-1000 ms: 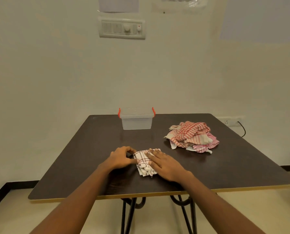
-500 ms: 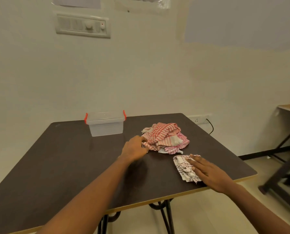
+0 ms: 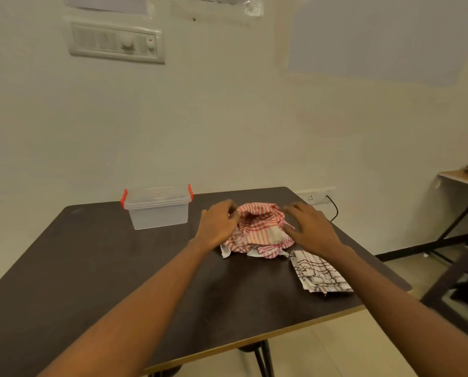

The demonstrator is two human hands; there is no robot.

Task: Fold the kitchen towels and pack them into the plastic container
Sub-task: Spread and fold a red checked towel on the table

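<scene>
Now the left hand (image 3: pixel 219 224) pinches the striped towel pile (image 3: pixel 257 229), while the right hand (image 3: pixel 310 229) hovers open above it.

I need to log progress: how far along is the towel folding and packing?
Done: one checked towel lies folded near the table edge. In hand: the left hand touches the pile of red striped towels; the right hand hovers beside it. Left: folding the pile, packing the container, whose lid is on.
</scene>
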